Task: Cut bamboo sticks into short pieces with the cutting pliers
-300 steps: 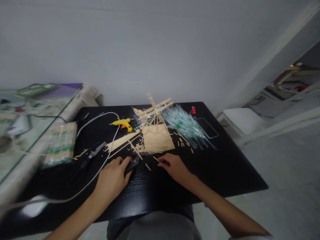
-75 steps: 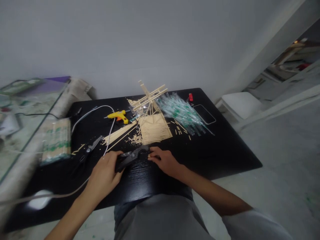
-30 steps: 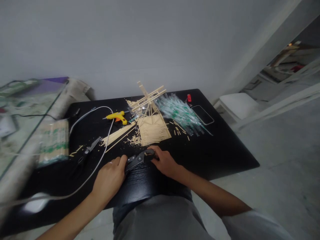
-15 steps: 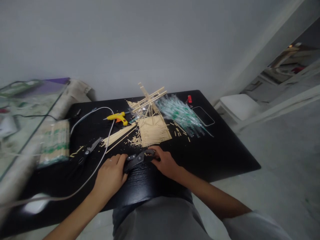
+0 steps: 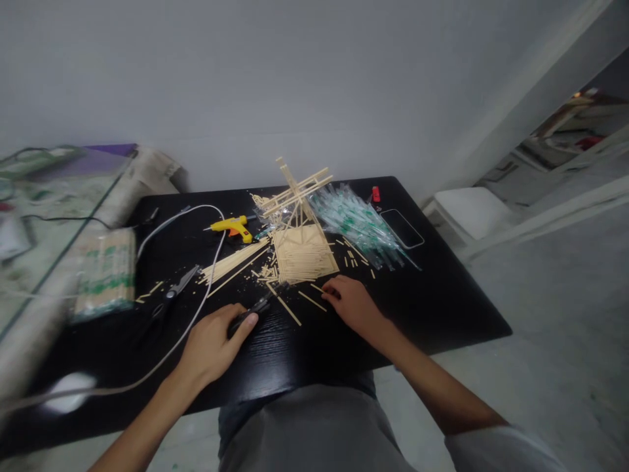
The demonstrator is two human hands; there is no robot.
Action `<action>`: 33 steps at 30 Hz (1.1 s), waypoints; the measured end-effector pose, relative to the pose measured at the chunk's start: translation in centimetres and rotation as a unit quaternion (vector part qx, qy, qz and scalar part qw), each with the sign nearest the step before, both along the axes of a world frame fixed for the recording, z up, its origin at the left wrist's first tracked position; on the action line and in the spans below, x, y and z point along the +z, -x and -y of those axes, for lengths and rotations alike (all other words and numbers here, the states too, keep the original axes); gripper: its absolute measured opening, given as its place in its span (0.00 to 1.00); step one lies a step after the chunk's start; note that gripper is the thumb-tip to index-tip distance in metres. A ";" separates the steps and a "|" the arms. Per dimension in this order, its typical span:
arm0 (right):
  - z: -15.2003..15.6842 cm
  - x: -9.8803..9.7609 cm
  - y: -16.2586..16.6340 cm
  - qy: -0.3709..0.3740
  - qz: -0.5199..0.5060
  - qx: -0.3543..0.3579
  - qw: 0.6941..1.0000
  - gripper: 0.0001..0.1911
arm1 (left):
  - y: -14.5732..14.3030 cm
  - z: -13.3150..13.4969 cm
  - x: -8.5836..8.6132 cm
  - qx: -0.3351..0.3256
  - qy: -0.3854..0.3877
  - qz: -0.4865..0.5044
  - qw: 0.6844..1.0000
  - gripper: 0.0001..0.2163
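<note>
Head view: the right hand (image 5: 351, 303) no longer touches the head of the dark-grey metal hand cutter (image 5: 258, 308), as it does 0.5 s earlier. It now sits just off the near right corner of the square pale-wood panel (image 5: 317, 237), its fingers narrow and seemingly pinching 1 short pale-wood stick (image 5: 316, 288). 2 loose pale-wood sticks (image 5: 312, 301) now show on the black surface (image 5: 417, 314) nearside of the panel, which suggests the cutter is not biting that piece at present. The left hand (image 5: 213, 341) has its fingers wrapped around the cutter's handle, nearside and left of the panel.

Well left of the panel, a clear plastic packet with green print (image 5: 105, 272) holds a row of pale sticks. Right of the panel lies a heap of long, clear, green-printed plastic wrappers (image 5: 356, 223); their contents I cannot tell.
</note>
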State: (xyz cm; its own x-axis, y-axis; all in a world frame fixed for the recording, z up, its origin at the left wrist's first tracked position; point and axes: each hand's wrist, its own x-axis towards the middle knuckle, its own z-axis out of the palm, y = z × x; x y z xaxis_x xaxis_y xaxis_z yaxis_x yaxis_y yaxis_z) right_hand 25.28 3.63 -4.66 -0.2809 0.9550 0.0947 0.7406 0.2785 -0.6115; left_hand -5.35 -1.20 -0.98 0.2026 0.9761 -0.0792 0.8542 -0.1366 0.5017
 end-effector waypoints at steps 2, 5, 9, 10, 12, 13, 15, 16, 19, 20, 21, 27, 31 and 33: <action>0.0 -0.1 -0.1 -0.005 0.032 -0.002 0.999 0.04 | -0.5 0.0 0.3 -0.013 0.012 0.015 1.000 0.25; 0.5 0.4 0.5 -0.021 0.023 -0.007 0.999 0.03 | -1.1 -0.1 0.5 -0.029 0.020 0.031 0.999 0.25; 1.8 1.9 2.5 0.070 -0.185 0.003 0.980 0.05 | -1.6 -0.2 0.7 -0.042 0.044 0.032 0.998 0.25; 2.2 2.2 3.1 0.140 -0.261 0.021 0.955 0.08 | -1.7 -0.2 0.7 -0.044 0.047 0.032 0.997 0.24; 2.9 2.6 4.3 0.285 -0.389 0.057 0.874 0.13 | -1.9 -0.2 0.8 -0.049 0.047 0.032 0.997 0.24; 3.1 2.7 4.8 0.330 -0.430 0.060 0.838 0.16 | -1.9 -0.2 0.8 -0.053 0.046 0.032 0.997 0.24; 3.3 2.7 5.5 0.373 -0.477 0.051 0.795 0.21 | -1.9 -0.1 0.7 -0.058 0.044 0.030 0.997 0.23; 3.3 2.7 5.7 0.376 -0.488 0.042 0.787 0.22 | -1.9 -0.1 0.6 -0.061 0.042 0.027 0.997 0.23; 3.1 2.5 5.7 0.373 -0.498 0.034 0.782 0.25 | -1.6 0.1 0.2 -0.064 0.031 0.003 0.997 0.23; 3.1 2.5 5.6 0.372 -0.496 0.035 0.784 0.25 | -1.5 0.2 0.0 -0.067 0.028 -0.009 0.997 0.23; 3.0 2.4 5.5 0.370 -0.492 0.038 0.787 0.25 | -1.5 0.2 -0.1 -0.068 0.024 -0.022 0.997 0.23; 3.2 2.2 5.6 0.365 -0.493 0.031 0.789 0.24 | -1.5 0.3 -0.7 -0.071 0.003 -0.088 0.994 0.25; 3.4 2.0 5.8 0.373 -0.493 0.025 0.785 0.25 | -1.6 0.3 -0.7 -0.079 0.006 -0.100 0.992 0.25; 3.4 2.0 5.8 0.380 -0.491 0.020 0.784 0.25 | -1.5 0.4 -0.8 -0.081 0.006 -0.094 0.992 0.25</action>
